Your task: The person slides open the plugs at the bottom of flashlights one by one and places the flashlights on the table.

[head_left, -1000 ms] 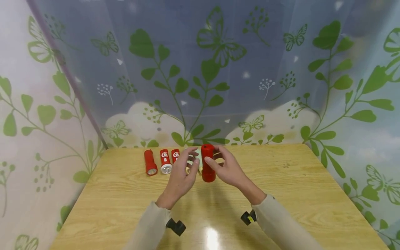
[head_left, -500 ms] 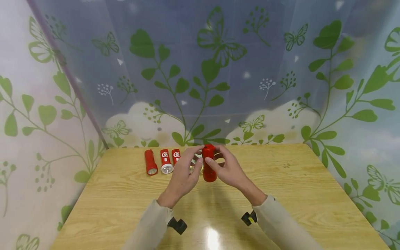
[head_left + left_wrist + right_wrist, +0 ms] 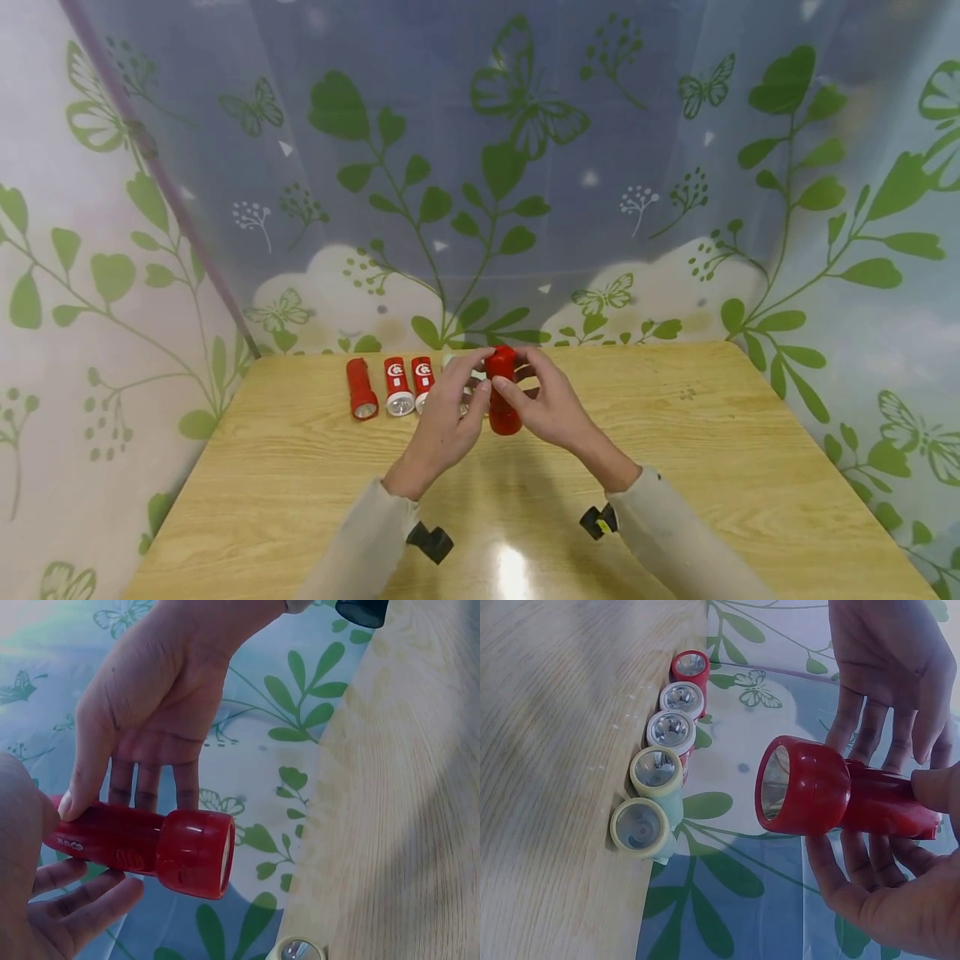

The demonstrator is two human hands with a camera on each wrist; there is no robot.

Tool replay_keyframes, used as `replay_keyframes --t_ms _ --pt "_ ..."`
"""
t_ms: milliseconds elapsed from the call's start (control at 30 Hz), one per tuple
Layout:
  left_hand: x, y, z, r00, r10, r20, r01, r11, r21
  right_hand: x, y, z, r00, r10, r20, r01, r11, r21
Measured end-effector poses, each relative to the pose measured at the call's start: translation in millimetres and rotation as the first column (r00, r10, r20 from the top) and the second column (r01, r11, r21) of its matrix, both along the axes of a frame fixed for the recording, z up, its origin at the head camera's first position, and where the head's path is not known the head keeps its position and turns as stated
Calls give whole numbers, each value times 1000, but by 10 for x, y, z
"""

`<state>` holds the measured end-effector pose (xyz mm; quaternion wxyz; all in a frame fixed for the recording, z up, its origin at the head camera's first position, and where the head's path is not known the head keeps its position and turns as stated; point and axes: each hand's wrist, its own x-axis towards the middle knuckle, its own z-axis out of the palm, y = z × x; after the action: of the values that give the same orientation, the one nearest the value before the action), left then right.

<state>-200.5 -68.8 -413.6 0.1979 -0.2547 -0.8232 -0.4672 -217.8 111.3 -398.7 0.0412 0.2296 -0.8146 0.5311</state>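
A red flashlight (image 3: 506, 418) is held upright above the table, its lamp end down. My right hand (image 3: 551, 400) grips it, thumb across the near side and fingers behind. In the left wrist view a switch shows on the body of the same flashlight (image 3: 120, 836). My left hand (image 3: 446, 417) stands close on the left, its index fingertip right at the top end and its thumb tip at the body; the fingers are only loosely bent. In the right wrist view the left hand (image 3: 892, 667) lies beyond the flashlight (image 3: 810, 787).
A row of flashlights stands at the table's back left: a red one (image 3: 362, 388), two red ones with white heads (image 3: 397, 383), and two pale green ones with cream rims (image 3: 657, 766), mostly hidden behind my left hand in the head view. A patterned curtain (image 3: 525, 208) rises behind the table (image 3: 675, 467).
My left hand has moved right until its fingertips meet the flashlight's top end. The right hand keeps its grip, and the flashlight has shifted very slightly right.
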Motion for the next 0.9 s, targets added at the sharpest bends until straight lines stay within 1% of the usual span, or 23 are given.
replay_keyframes --t_ms 133,333,433,600,667,900 --pt "0 10 -4 1000 0 13 0 1000 7 -1 -3 9 1000 3 -4 -3 1000 6" --pt "-5 20 10 1000 15 -5 -15 1000 -8 -6 -11 22 1000 -14 -24 15 1000 22" --pt "1 17 20 1000 25 9 -25 1000 -20 -8 -19 29 1000 -19 -20 19 1000 20" --pt "4 15 24 999 23 47 -21 999 -29 -10 -22 23 999 -25 -20 25 1000 15" --pt "3 17 22 998 19 54 -18 999 -27 -9 -21 24 999 -36 -13 36 999 10" --pt "13 27 33 999 13 46 -13 1000 -13 -13 -19 35 997 -75 33 76 997 -19"
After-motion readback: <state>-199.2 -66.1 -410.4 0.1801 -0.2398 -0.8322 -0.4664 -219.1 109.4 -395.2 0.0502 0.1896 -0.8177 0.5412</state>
